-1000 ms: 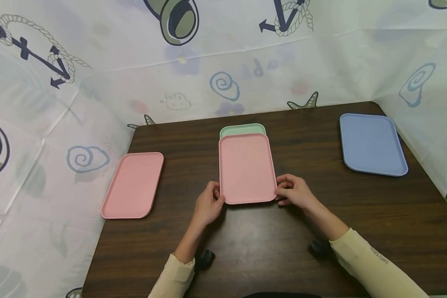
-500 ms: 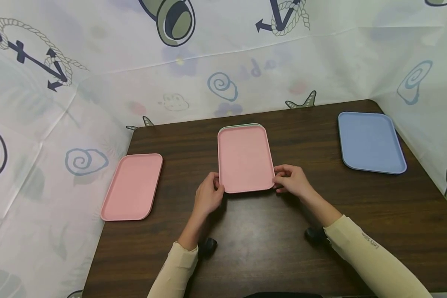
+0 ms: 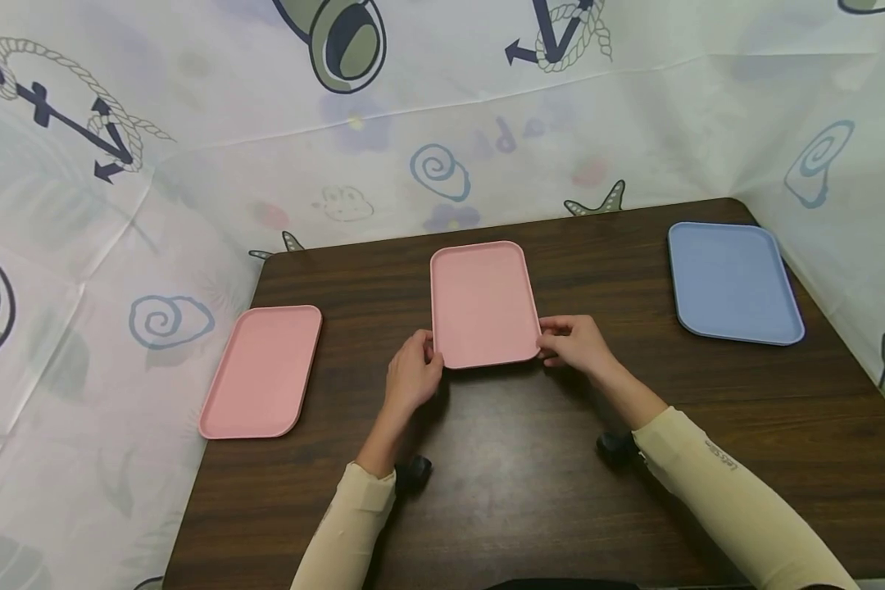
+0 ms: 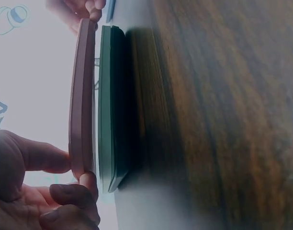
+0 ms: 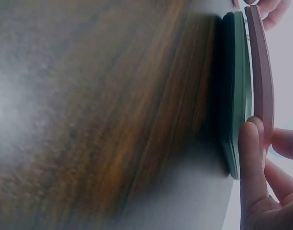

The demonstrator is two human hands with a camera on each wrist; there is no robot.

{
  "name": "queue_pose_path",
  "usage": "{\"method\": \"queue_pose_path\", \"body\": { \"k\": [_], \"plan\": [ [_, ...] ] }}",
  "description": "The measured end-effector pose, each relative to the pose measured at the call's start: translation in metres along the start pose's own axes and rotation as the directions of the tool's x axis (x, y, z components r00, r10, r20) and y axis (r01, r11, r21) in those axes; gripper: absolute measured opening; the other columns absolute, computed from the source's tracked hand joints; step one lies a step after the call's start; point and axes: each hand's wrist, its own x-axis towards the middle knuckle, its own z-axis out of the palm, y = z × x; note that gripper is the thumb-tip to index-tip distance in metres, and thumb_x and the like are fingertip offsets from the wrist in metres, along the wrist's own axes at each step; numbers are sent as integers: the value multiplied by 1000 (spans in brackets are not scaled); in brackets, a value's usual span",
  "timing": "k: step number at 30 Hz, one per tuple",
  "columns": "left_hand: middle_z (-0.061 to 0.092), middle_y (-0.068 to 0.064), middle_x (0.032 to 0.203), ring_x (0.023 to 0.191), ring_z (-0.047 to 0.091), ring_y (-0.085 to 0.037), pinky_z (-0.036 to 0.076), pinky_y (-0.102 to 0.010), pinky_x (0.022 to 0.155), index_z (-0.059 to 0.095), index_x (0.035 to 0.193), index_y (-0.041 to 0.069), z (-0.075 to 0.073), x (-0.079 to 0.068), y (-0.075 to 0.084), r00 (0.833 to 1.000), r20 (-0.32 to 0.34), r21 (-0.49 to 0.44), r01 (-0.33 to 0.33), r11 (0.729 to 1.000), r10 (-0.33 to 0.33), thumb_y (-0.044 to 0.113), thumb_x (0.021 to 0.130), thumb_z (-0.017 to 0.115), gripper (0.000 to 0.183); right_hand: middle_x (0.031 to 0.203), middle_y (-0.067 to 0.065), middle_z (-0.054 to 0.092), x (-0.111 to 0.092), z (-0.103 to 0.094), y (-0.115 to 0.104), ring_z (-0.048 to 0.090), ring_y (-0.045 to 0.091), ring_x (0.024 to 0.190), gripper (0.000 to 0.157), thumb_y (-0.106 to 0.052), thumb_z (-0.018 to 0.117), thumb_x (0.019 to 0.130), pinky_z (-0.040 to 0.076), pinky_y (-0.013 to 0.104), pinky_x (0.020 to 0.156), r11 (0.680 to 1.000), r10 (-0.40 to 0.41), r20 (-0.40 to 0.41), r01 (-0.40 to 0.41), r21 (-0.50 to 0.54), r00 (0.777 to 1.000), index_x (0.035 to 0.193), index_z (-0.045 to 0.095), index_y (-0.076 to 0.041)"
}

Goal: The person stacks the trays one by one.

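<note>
Both hands hold a pink tray by its near corners, at the middle of the dark wooden table. My left hand pinches the left corner, thumb on top and fingers beneath. At the opposite corner my right hand pinches the rim the same way. Under the pink tray lies a green tray, hidden in the head view. In both wrist views a narrow gap shows between the pink tray and the green tray.
A second pink tray lies at the table's left edge. On the far right lies a blue tray. Behind the table hangs a white patterned cloth.
Both hands have carried the pink tray away from the body, toward the table's far edge. It now covers the green tray, whose far end showed earlier in the head view.
</note>
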Motion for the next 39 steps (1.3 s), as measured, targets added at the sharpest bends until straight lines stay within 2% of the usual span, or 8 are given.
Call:
{"method": "queue_pose_path", "body": {
  "k": [9,18,29,39],
  "plan": [
    [55,-2,85,81,54,-21,44,-41,74,61,115,11,1,4,2,1000,5,23,11,1000,-11,17,87,55,29,103,24,61,7,-4,-2,68,19,74,45,-1,62,88,56,40,70,999,36,17,-35,-28,999,129,52,12],
    [54,-3,87,82,55,-24,45,-44,71,61,115,12,2,7,1,1000,-11,54,21,998,-20,17,88,54,29,114,31,60,9,-2,0,68,16,73,43,-3,60,90,56,37,68,998,21,26,-19,-54,999,129,53,10],
    [53,-4,86,77,56,-26,47,-45,67,64,115,13,5,7,-2,999,-48,99,13,995,-8,18,89,54,29,103,24,64,13,1,2,66,11,68,41,-2,62,86,56,33,64,996,2,0,-2,-86,1000,125,57,9],
    [52,-4,86,76,55,-26,46,-44,65,65,118,14,8,7,-3,999,-52,107,16,994,-10,20,90,55,30,97,20,62,12,1,3,66,14,69,41,-2,63,86,57,34,64,994,-20,-5,19,-107,1000,125,57,9]
  ]
}}
